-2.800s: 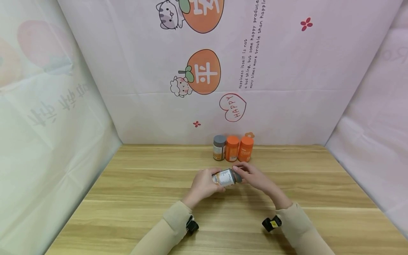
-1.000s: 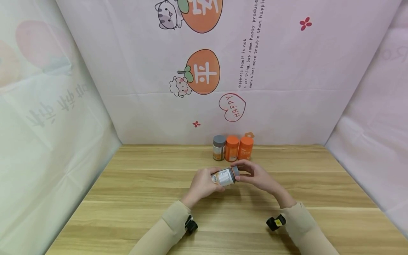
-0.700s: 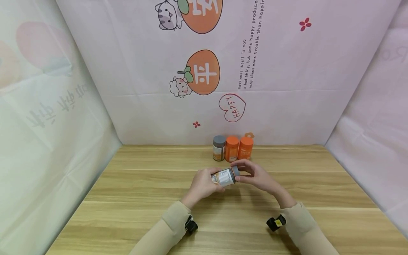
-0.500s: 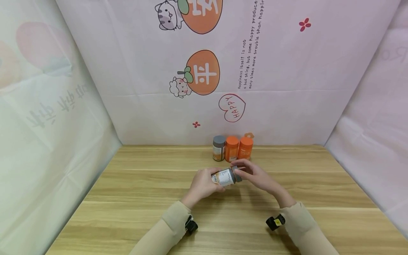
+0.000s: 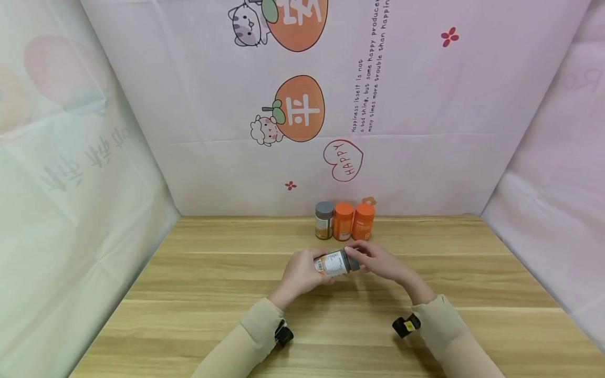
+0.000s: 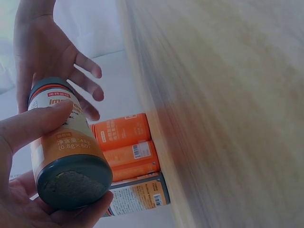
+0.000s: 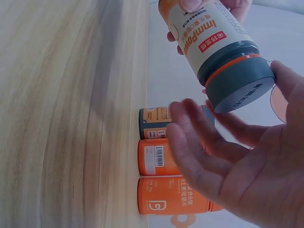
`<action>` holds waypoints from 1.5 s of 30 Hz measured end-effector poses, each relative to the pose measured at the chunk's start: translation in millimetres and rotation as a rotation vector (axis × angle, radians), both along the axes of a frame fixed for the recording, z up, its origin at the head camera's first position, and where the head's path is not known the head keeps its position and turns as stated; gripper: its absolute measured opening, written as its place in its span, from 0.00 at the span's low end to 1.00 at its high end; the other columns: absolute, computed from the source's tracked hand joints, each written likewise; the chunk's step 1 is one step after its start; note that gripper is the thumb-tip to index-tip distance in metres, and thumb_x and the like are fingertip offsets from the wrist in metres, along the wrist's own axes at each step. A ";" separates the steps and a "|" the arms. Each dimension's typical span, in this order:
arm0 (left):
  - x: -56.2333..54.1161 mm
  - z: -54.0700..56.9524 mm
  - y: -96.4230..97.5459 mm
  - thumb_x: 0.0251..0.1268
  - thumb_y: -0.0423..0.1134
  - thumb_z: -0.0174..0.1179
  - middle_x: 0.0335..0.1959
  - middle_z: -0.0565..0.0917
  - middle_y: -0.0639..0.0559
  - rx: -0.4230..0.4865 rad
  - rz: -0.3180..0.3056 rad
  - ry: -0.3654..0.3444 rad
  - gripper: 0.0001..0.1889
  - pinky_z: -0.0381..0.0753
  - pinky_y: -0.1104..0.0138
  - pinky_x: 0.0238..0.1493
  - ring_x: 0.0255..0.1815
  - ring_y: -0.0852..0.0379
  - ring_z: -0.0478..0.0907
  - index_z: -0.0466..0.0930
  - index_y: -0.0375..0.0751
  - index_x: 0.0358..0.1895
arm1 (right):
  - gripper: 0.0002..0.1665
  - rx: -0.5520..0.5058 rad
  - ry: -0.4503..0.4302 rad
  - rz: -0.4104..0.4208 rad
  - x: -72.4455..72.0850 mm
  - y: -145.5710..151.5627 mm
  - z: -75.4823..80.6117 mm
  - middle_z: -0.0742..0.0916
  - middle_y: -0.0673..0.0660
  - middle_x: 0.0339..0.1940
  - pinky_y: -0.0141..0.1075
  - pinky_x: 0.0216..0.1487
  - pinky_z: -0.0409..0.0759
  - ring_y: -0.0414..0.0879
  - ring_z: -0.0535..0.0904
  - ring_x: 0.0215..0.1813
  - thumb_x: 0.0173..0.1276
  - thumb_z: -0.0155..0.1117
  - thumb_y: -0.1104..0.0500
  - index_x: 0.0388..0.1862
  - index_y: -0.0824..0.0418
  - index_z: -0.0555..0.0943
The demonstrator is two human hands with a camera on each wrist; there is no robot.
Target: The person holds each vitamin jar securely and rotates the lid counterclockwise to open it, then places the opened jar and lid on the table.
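Observation:
My left hand (image 5: 301, 274) grips a supplement bottle (image 5: 331, 264) round its body, tilted above the table with its grey lid toward the right. The bottle has a white and orange label. My right hand (image 5: 382, 263) is at the lid (image 7: 242, 85), thumb at one edge and index finger at the other. The other fingers of that hand spread loosely, apart from the lid, in the right wrist view. An orange ring shows between lid and bottle neck. The left wrist view has the bottle's dark base (image 6: 73, 183) facing the camera.
At the back of the wooden table (image 5: 212, 278), against the printed cloth wall (image 5: 227, 178), three bottles stand side by side. One is grey-lidded (image 5: 324, 220); the middle orange bottle (image 5: 343, 222) and the right orange bottle (image 5: 363, 222) have orange lids.
The left hand and bottle have stayed nearly in place. The right hand's fingers and thumb have shifted round the lid, the thumb now lying over its upper side, and the wrist has moved slightly.

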State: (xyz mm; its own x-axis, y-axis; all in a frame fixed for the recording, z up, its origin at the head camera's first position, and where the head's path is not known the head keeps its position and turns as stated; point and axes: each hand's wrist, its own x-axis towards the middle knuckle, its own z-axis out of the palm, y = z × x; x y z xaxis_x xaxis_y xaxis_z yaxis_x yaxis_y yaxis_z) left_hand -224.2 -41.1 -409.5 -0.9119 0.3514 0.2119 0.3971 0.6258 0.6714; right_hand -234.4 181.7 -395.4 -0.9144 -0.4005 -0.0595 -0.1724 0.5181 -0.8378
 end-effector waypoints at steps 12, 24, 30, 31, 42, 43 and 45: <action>-0.4 -2.2 0.7 0.34 0.39 0.78 0.40 0.85 0.53 -0.002 -0.009 0.013 0.31 0.75 0.69 0.35 0.33 0.60 0.77 0.82 0.49 0.51 | 0.33 0.009 -0.055 0.001 -0.6 3.0 -2.6 0.81 0.61 0.47 0.48 0.45 0.81 0.48 0.79 0.42 0.72 0.48 0.40 0.62 0.64 0.71; 0.7 -3.6 0.4 0.32 0.39 0.78 0.42 0.85 0.51 -0.005 0.002 -0.007 0.33 0.76 0.70 0.35 0.34 0.60 0.77 0.81 0.48 0.53 | 0.27 -0.032 -0.019 0.095 0.0 8.3 -5.1 0.79 0.64 0.50 0.49 0.47 0.81 0.50 0.78 0.45 0.72 0.52 0.46 0.62 0.63 0.70; 1.1 -3.9 0.0 0.32 0.39 0.79 0.44 0.85 0.51 -0.007 0.010 -0.009 0.34 0.76 0.70 0.35 0.35 0.60 0.77 0.81 0.47 0.54 | 0.27 -0.050 -0.004 0.121 0.6 9.3 -5.2 0.78 0.65 0.50 0.51 0.47 0.81 0.51 0.78 0.47 0.72 0.54 0.48 0.63 0.63 0.69; 1.0 -3.9 0.0 0.32 0.39 0.79 0.44 0.85 0.51 -0.006 0.010 -0.009 0.34 0.76 0.70 0.35 0.35 0.60 0.77 0.81 0.47 0.54 | 0.27 -0.055 -0.001 0.125 0.4 9.4 -5.3 0.78 0.65 0.51 0.51 0.47 0.81 0.51 0.78 0.47 0.71 0.55 0.48 0.63 0.63 0.68; 0.3 -4.0 -0.2 0.31 0.39 0.79 0.43 0.85 0.50 -0.006 0.003 -0.027 0.35 0.76 0.69 0.36 0.34 0.60 0.77 0.81 0.46 0.54 | 0.27 -0.057 0.057 0.149 1.3 10.1 -3.0 0.78 0.63 0.54 0.47 0.47 0.80 0.56 0.77 0.50 0.66 0.62 0.50 0.62 0.56 0.71; 0.3 -4.2 -0.4 0.31 0.39 0.79 0.43 0.85 0.50 -0.005 0.004 -0.027 0.35 0.76 0.69 0.36 0.34 0.60 0.77 0.81 0.46 0.54 | 0.27 -0.051 0.063 0.148 1.2 10.2 -3.2 0.78 0.63 0.54 0.46 0.47 0.80 0.56 0.77 0.51 0.65 0.63 0.50 0.61 0.55 0.71; 0.6 -4.4 -0.6 0.31 0.39 0.79 0.43 0.86 0.50 -0.005 0.005 -0.026 0.35 0.76 0.69 0.36 0.34 0.60 0.77 0.81 0.46 0.54 | 0.28 -0.048 0.072 0.145 1.1 10.8 -3.6 0.78 0.62 0.55 0.44 0.47 0.79 0.56 0.77 0.52 0.64 0.64 0.50 0.61 0.54 0.71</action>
